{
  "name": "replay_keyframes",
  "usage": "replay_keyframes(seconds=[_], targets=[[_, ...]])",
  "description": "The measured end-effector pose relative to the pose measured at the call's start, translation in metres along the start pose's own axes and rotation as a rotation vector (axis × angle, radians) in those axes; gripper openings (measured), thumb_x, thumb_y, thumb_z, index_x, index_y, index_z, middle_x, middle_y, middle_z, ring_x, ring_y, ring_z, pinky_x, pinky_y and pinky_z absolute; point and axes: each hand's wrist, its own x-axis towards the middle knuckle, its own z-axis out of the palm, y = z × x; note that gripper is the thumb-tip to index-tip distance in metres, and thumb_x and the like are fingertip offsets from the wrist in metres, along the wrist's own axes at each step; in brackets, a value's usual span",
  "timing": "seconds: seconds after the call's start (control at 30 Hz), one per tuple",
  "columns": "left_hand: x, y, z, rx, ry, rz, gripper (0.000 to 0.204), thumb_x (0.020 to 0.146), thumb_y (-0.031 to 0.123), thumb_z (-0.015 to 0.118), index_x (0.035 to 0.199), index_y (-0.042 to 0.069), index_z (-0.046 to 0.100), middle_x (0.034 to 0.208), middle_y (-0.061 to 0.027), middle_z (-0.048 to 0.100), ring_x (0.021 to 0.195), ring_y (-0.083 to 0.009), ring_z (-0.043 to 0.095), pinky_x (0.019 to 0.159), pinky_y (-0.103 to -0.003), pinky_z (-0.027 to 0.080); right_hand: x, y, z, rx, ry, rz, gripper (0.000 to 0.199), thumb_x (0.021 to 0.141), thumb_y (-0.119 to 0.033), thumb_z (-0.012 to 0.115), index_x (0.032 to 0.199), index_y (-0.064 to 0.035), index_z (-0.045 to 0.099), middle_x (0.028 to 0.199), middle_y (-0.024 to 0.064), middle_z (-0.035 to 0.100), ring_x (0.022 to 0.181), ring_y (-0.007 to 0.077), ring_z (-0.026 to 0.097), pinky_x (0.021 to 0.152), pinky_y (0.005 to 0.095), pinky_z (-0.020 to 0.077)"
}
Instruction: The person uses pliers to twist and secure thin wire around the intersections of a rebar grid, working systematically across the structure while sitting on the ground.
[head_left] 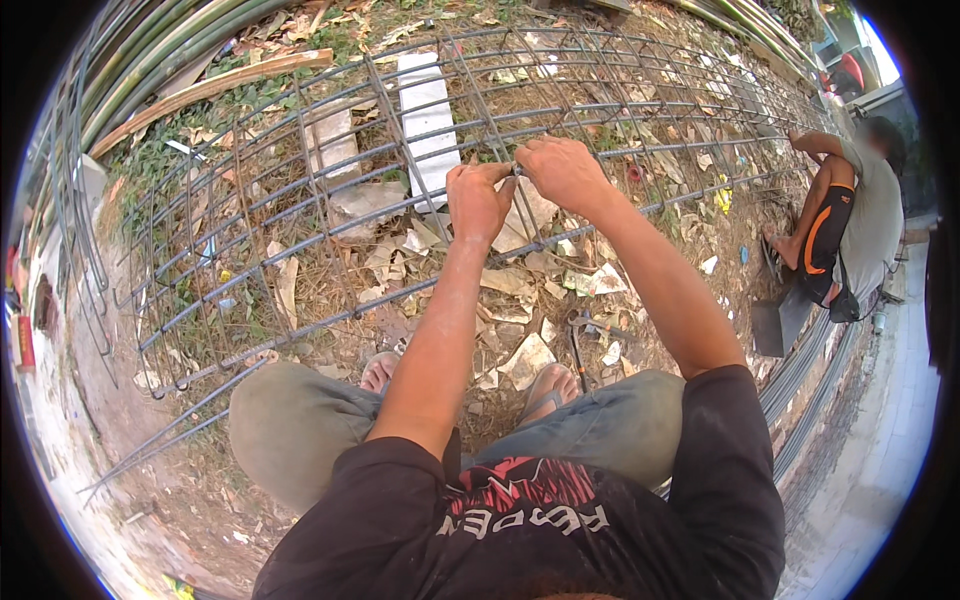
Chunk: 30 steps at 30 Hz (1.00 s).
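- Shirt in black with a red and white print fills the lower edge, above it grey-green trousers (300, 425) bent at the knees, the person crouching
- Feet in sandals (548, 385) rest on bare dirt strewn with dry leaves and torn paper scraps (527, 357)
- A thin dark tool (577, 350) lies on the ground just beside the right foot; its kind cannot be told
- Both forearms reach forward from the lower edge to a long cage of steel reinforcing bars, the rebar mesh (300, 215), which lies on its side across the ground ahead
- Left hand (478, 200) is curled, fingers closed round a bar of the mesh at a crossing
- Right hand (562, 170) sits just beside it, nearly touching, fingertips pressed together in a pinch at the same crossing; what they pinch is too small to tell
- Beneath the mesh, a white concrete block (428, 125) and a smaller pale slab (328, 140) lie among the leaves
- To the left, bent bars (75, 215) curve along the rim, with a wooden plank (215, 85) and green bamboo poles (140, 70) farther off
- At the far right another person (850, 215) sits at the end of the cage in a grey shirt and black and orange shorts, one arm reaching to the bars
- Straight bars (810, 375) lie bundled along the paved edge on the right
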Motion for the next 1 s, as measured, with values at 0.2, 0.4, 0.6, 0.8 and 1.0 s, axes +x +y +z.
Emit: replay_keyframes(seconds=[0.2,0.4,0.6,0.8,1.0], targets=[[-0.003,0.005,0.01,0.008,0.106,0.042,0.015,0.08,0.018,0.079,0.09,0.007,0.08,0.084,-0.0101,0.076,0.083,-0.027,0.067,0.091,-0.04,0.041,0.034,-0.01,-0.02,-0.063,-0.204,-0.153,0.011,0.084,-0.015,0.068,0.091,-0.0075,0.07,0.094,0.0069,0.069,0.097,0.0298,0.066,0.082,0.0419,0.0541],[-0.001,0.005,0.015,0.124,0.207,-0.109,0.015,0.079,0.02,0.077,0.083,0.006,0.079,0.087,-0.0097,0.076,0.088,-0.0267,0.068,0.097,-0.04,0.039,0.038,-0.012,-0.028,0.029,0.42,0.067,0.023,0.086,-0.023,0.073,0.099,-0.0057,0.068,0.09,0.0049,0.067,0.092,0.0296,0.065,0.081,0.0428,0.054],[-0.003,0.01,0.016,0.046,0.062,-0.204,0.018,0.082,0.025,0.075,0.083,0.008,0.081,0.084,-0.0121,0.076,0.086,-0.0281,0.069,0.096,-0.039,0.039,-0.039,-0.038,-0.004,0.213,0.119,0.261,0.023,0.092,-0.022,0.065,0.11,-0.0076,0.066,0.095,0.0129,0.067,0.085,0.034,0.067,0.075,0.0478,0.0533],[0.009,0.016,0.018,0.028,0.108,-0.216,0.023,0.081,0.025,0.074,0.082,0.003,0.079,0.077,-0.0166,0.073,0.072,-0.0363,0.068,0.078,-0.043,0.049,-0.014,-0.008,0.016,0.518,-0.025,0.551,0.026,0.089,-0.022,0.061,0.108,-0.0078,0.069,0.104,0.0186,0.071,0.097,0.0395,0.067,0.083,0.0502,0.0537],[0.027,0.027,0.0,0.057,0.051,-0.339,0.027,0.078,0.03,0.076,0.078,0.003,0.078,0.068,-0.0184,0.07,0.066,-0.0375,0.069,0.068,-0.043,0.053,0.019,0.024,0.041,0.599,0.1,0.276,0.025,0.084,-0.02,0.07,0.097,0.0007,0.069,0.094,0.0225,0.071,0.089,0.0414,0.068,0.08,0.0472,0.0534]])
